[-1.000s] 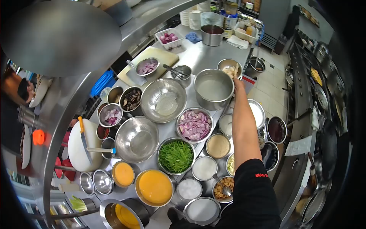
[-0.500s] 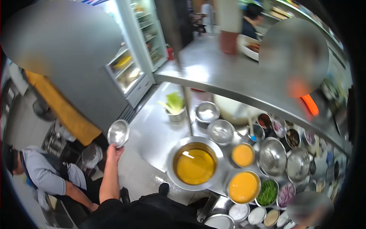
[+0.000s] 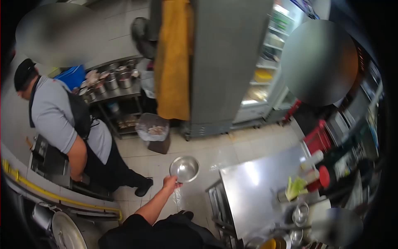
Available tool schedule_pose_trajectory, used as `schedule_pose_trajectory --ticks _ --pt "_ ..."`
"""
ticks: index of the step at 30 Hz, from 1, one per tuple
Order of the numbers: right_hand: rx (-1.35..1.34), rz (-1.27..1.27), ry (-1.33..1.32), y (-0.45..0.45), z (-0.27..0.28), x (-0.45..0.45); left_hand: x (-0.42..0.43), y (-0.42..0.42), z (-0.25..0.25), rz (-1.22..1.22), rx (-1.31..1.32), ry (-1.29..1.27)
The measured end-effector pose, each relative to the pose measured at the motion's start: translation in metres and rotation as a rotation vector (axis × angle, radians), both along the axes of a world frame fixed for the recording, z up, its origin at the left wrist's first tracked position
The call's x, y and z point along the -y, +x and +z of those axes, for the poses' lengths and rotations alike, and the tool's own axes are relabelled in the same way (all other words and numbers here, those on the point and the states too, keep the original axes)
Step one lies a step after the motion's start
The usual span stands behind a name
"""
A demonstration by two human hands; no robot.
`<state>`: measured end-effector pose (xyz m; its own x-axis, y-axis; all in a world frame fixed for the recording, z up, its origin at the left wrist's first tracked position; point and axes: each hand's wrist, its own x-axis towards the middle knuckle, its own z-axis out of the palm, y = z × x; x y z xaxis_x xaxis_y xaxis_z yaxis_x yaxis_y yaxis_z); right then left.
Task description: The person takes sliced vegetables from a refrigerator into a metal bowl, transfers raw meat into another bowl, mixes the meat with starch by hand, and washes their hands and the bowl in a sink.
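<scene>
My left hand [image 3: 170,184] is closed on the near rim of a round stainless steel bowl [image 3: 184,169]. The bowl is held out in front of me above the tiled floor, its shiny inside facing up, and nothing shows in it. My fingers are partly hidden under the rim. My right hand is out of the picture. To the right of the bowl stands a steel worktable [image 3: 244,195], with a gap between them.
A co-worker [image 3: 78,112] in a grey shirt and dark apron stands at the left. Ahead are a lined waste bin [image 3: 152,128], a shelf of metal pots [image 3: 120,81] and a tall fridge [image 3: 219,66]. Leafy greens [image 3: 295,187] stand on the worktable; a large pot [image 3: 68,232] is lower left.
My view has swung left, away from the bowls of sauces and chopped vegetables. The steel bowl stays in my left hand and now appears nearer the middle of the view.
</scene>
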<state>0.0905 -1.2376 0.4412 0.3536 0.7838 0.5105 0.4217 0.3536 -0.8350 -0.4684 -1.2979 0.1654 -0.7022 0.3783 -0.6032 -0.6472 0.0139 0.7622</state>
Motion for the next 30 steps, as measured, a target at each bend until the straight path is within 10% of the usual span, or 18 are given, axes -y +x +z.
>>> schedule_pose_trajectory --ticks 11,24,30 --pt "0.040 1.208 -0.828 -0.454 -0.141 -0.152 0.135 -0.098 0.009 0.450 0.094 0.027" --pt "0.501 1.849 -0.262 -0.947 -0.211 -0.188 0.103 -0.307 0.015 0.835 0.076 -0.123" --pt "0.365 1.812 -0.527 -1.201 -0.162 -0.163 0.086 -0.411 0.082 0.921 -0.088 -0.022"
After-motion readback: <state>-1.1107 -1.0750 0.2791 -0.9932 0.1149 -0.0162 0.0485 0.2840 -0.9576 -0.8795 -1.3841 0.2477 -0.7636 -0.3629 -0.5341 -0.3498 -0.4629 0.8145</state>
